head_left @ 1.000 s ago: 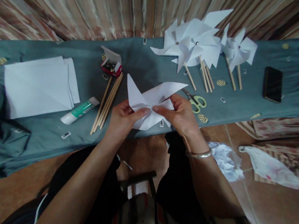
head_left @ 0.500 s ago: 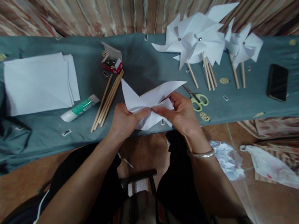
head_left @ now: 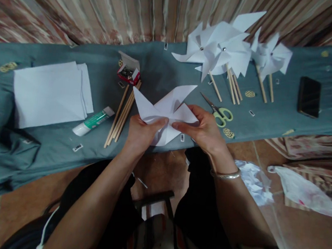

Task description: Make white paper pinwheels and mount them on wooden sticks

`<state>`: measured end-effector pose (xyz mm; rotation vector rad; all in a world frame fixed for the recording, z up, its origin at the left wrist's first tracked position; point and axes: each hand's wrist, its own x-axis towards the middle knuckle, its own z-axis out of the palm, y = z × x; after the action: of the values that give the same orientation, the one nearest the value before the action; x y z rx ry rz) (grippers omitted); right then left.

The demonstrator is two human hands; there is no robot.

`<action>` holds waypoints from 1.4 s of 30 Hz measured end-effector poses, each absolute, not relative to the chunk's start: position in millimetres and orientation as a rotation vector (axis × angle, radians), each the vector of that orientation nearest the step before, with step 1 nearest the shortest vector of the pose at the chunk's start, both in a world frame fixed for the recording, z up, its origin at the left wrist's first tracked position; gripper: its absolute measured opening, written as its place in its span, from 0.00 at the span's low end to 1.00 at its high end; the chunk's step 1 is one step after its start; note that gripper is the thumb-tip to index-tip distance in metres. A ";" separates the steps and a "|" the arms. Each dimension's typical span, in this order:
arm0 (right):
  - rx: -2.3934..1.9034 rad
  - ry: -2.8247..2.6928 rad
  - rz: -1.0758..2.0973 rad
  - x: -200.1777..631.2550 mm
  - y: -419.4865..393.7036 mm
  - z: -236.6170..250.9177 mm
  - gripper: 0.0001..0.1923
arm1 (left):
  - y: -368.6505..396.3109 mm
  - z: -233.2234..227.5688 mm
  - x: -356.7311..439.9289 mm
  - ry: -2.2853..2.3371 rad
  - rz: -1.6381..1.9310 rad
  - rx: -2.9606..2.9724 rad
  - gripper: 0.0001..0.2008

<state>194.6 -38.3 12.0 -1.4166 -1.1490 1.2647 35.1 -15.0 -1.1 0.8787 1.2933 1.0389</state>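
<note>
In the head view, the left hand (head_left: 142,134) and the right hand (head_left: 207,131) hold one white folded paper pinwheel (head_left: 170,106) over the near part of the green-blue cloth (head_left: 158,79). Both grips are narrow, with thumbs near its middle; I cannot see all the fingers underneath. The step looks like pressing paper points together there. The next move seems to call for a firm pinch, so nothing springs up. Thin, round, tan wooden sticks (head_left: 124,113) lie left; scissors with light green handles (head_left: 223,115) lie right.
</note>
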 end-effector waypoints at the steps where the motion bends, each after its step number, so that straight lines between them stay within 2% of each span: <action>1: -1.417 -1.140 1.273 195.0 -38.6 12.2 0.18 | -14.7 -0.3 35.6 1.291 1.045 0.861 0.12; 10: -1.377 -1.101 1.307 197.0 -39.9 12.1 0.17 | -13.2 3.7 34.0 1.270 1.077 0.853 0.12; 18: -1.428 -0.967 0.963 227.5 -38.4 4.6 0.12 | -9.1 3.7 27.7 1.355 1.138 0.928 0.11; 22: -1.571 -1.130 0.744 242.2 -41.5 -4.2 0.05 | -2.2 -0.5 18.4 1.385 1.213 0.972 0.11; 31: -1.775 -1.610 0.412 233.8 -50.8 -9.3 0.08 | 8.7 5.9 -0.1 1.479 1.334 1.024 0.08; 42: -1.775 -1.816 0.354 224.9 -49.9 -15.9 0.08 | 5.4 2.0 0.2 1.489 1.301 1.044 0.11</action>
<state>224.9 -49.9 -15.9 -1.7745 -1.8160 0.3541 0.2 5.4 2.0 1.0443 1.4890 1.3006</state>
